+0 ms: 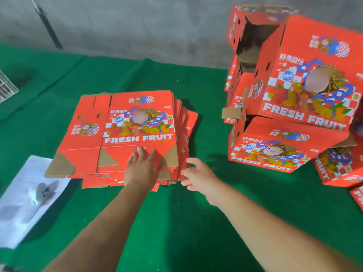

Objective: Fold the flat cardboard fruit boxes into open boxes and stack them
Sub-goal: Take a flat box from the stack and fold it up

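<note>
The top flat fruit box (125, 132) lay printed side up on the pile of flat boxes (182, 134), directly under and beyond the fingers of the left hand (142, 169), which pressed its near flap with straight, spread fingers and held nothing. The right hand (198, 174) hovered at the pile's near right corner, fingers loosely spread and empty, the tips just beside the stacked edges. The box's long axis ran left to right across the fingers, its "FRESH FRUIT" lettering reading upright toward the person. Well to the right of both hands stood the leaning stack of folded boxes (306, 91). Lifting by one flap might have dragged several blanks along; that tilted stack might have toppled under another box.
</note>
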`<state>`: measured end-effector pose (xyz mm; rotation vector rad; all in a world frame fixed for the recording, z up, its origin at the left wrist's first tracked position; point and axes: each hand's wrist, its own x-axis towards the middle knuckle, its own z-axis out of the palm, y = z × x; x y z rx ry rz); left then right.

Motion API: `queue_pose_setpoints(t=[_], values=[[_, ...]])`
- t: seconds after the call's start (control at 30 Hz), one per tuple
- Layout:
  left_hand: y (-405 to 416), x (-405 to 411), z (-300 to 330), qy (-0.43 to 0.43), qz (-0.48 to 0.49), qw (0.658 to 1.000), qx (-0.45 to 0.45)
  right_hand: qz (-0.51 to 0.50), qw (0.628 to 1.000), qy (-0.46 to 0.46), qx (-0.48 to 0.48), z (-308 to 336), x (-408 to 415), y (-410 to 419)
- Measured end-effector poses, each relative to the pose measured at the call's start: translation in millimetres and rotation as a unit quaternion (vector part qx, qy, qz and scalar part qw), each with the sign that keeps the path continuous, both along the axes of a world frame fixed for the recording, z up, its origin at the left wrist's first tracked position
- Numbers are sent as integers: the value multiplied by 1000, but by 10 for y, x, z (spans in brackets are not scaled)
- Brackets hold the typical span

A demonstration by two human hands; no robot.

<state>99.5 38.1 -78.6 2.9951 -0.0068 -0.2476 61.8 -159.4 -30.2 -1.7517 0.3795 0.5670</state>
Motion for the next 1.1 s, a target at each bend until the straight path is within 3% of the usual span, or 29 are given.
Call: queue_pose_setpoints(t=[0.27, 0.57, 0.7, 0.83, 0.97, 1.1], values=[[230, 139, -62, -250, -127, 957, 75, -55, 997, 35, 47, -23, 368, 90], [22, 299, 117, -337, -170, 921, 92, -75, 995, 47, 47, -38, 117, -90], [-391, 110, 330, -421, -140, 894, -59, -132, 985, 55, 98, 57, 62, -240], [-868, -237, 444, -417, -112, 879, -202, -193, 961, -2, 197, 202, 119, -308], [-1046, -364, 593, -432, -147, 849, -265, -236, 949, -122, 167, 377, 101, -471], [-1108, -410, 817, -445, -163, 852, -222, -213, 948, -190, 144, 557, -12, -695]])
